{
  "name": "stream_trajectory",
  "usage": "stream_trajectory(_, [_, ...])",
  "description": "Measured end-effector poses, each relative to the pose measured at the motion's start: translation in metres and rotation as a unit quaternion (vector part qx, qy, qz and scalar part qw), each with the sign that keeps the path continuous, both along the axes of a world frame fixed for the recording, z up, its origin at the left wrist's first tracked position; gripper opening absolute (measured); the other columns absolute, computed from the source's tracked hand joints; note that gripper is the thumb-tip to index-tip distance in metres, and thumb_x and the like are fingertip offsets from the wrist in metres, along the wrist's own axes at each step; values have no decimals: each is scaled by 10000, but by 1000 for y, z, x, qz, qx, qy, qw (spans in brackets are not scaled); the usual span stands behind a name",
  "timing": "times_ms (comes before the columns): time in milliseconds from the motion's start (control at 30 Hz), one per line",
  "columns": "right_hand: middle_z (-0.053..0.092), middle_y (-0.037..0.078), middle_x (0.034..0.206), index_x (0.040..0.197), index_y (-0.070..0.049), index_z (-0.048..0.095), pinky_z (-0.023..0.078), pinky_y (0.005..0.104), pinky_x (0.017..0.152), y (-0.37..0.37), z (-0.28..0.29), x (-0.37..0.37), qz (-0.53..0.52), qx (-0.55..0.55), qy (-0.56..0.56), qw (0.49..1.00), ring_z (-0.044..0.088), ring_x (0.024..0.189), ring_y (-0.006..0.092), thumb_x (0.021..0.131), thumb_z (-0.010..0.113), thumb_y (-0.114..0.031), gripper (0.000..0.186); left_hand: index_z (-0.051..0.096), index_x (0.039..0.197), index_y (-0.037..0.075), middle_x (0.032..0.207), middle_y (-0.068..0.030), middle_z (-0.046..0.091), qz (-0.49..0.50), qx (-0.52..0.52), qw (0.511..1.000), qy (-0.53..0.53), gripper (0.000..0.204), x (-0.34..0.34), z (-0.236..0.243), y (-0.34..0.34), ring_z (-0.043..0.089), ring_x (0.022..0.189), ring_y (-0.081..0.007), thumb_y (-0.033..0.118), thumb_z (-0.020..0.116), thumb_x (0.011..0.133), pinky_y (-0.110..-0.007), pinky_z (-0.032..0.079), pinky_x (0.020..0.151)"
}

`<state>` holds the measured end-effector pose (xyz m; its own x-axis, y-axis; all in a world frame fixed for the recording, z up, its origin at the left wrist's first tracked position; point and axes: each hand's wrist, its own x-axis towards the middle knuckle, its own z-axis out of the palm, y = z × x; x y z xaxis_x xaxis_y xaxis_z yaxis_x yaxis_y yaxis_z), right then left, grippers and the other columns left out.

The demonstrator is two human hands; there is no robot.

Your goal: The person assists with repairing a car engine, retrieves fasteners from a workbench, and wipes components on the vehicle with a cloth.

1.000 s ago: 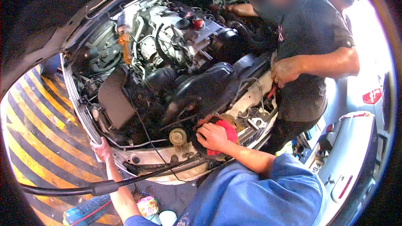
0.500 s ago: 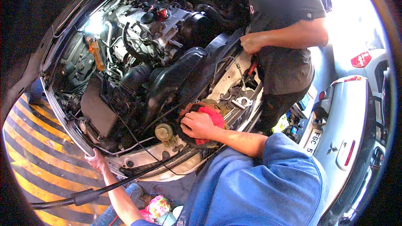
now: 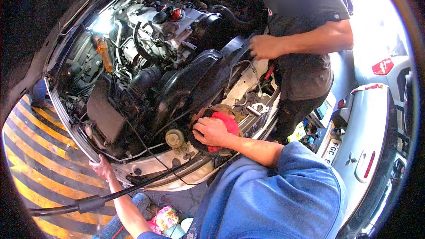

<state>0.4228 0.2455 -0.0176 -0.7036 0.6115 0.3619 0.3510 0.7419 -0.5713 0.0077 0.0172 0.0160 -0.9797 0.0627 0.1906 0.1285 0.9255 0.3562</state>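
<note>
My left hand (image 3: pixel 102 168) grips the outer fender edge (image 3: pixel 79 139) of an open engine bay. My right hand (image 3: pixel 208 130) is closed over a bundle of red and brown rags (image 3: pixel 228 124) on the front crossmember, beside a capped plastic filler (image 3: pixel 175 139). A thin black cable and a thick black rod cross near both arms. Behind the rags lie a black plastic shroud (image 3: pixel 183 86) and the engine (image 3: pixel 161 33). An orange-handled work light (image 3: pixel 104 55) glows at the bay's left side.
A co-worker (image 3: pixel 301 71) in a dark shirt leans over the bay at right, one hand reaching deep inside. A silver vehicle (image 3: pixel 363 124) stands behind them. Striped floor (image 3: pixel 48 163) lies at left, with a blue cylinder (image 3: pixel 128 212) and bright containers below.
The view has shifted, so the engine bay sits further left in the picture. The work light's glare now shows. The co-worker bends lower over the bay. My hands keep their holds.
</note>
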Motion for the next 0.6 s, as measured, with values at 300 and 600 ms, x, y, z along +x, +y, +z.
stream_trajectory(300, [535,79,744,777,-81,571,487,382,599,-2,-5,0,5,-26,-9,1000,576,709,263,800,604,-236,160,482,1234,67,1122,-193,603,-12,5,1000,19,599,6,4,4,592,1000,-385,408,655,772,-461,453,852])
stream_trajectory(600, [597,77,904,939,-72,627,468,384,693,-33,84,16,90,-52,95,990,572,814,265,731,674,-181,240,464,1271,70,1163,-199,588,2,8,1000,11,659,-6,-7,0,581,1041,-374,435,666,761,-448,446,881])
